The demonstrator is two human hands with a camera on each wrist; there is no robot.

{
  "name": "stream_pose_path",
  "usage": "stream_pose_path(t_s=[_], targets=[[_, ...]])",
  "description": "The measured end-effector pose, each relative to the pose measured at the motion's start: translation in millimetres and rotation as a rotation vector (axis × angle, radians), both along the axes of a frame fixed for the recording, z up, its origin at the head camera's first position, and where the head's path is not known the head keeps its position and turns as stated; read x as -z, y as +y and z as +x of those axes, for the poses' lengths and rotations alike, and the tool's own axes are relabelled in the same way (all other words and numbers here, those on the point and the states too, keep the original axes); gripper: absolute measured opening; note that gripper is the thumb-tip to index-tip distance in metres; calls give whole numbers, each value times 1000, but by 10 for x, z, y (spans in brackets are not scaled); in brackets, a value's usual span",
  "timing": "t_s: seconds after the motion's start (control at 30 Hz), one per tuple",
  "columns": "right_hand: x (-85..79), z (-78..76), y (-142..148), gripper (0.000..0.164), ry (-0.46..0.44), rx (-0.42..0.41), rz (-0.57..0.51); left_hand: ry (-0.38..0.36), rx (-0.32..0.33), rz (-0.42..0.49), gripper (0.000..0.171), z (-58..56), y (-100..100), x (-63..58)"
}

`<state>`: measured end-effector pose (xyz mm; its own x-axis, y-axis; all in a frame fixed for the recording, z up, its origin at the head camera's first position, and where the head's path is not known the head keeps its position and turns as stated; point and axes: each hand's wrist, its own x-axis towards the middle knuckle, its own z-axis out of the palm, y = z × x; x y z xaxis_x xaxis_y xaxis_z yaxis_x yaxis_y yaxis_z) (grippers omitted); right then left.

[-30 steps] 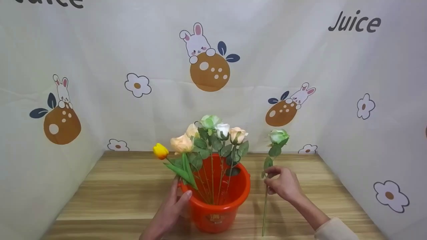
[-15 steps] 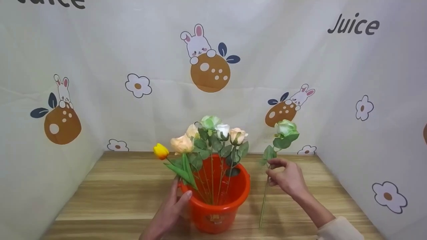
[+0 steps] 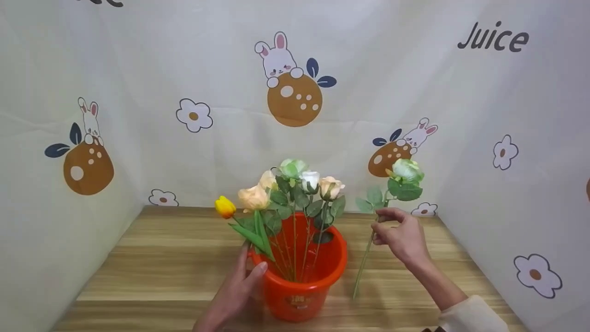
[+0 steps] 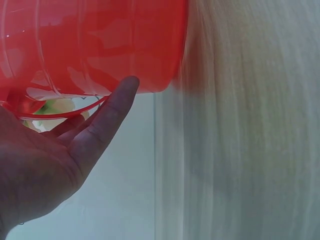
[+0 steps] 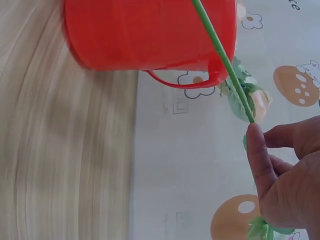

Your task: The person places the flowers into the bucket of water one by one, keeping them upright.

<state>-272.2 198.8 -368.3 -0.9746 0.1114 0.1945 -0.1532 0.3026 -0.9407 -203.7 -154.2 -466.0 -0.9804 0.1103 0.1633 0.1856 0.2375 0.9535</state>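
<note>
My left hand [image 3: 233, 288] rests against the left side of the red bucket [image 3: 297, 302], thumb at the front and fingers farther back near the rim. In the left wrist view its fingers lie straight by the bucket wall [image 4: 100, 45] and the bucket's thin handle [image 4: 60, 116]. To the right of the bucket, my right hand [image 3: 405, 240] pinches the stem of a green artificial rose [image 3: 408, 171] between thumb and fingers. The bloom leans up and right; the stem's lower end [image 3: 356, 290] points down towards the bucket's side.
Inside the bucket stand several artificial flowers: a yellow tulip [image 3: 225, 207], a peach rose [image 3: 253, 198], a white rose [image 3: 310, 180] and another green rose [image 3: 293, 168]. The bucket stands on a wood-grain table [image 3: 161, 267]. A printed cloth [image 3: 221, 152] walls in the back and sides.
My right hand has risen slightly and moved right, lifting the green rose. The bloom tilts farther right while the stem's lower end has swung up and left. The left hand stays at the bucket.
</note>
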Motion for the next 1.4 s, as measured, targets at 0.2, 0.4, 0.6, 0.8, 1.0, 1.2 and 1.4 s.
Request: stream_pose_path(t_s=[0.2, 0.4, 0.6, 0.8, 1.0, 1.2, 1.4], targets=[[-120, 7, -30, 37, 10, 2, -63, 14, 6, 12, 81, -8, 8, 7], [-241, -7, -83, 36, 46, 21, -138, -23, 15, 29, 81, -11, 9, -14], [-278, -4, -188, 36, 123, 34, -200, -13, 6, 5, 81, -9, -6, 5], [-250, 13, -349, 32, 212, 34, -237, -21, 14, 25, 80, -9, -19, 15], [-121, 36, -512, 32, 263, -6, -210, 15, 2, 8, 80, 9, -8, 24], [54, 79, -663, 35, 251, -26, -119, -50, 29, 20, 82, -11, -12, 6], [190, 105, -758, 31, 299, -2, 66, -79, 46, 19, 83, -11, -17, -16]])
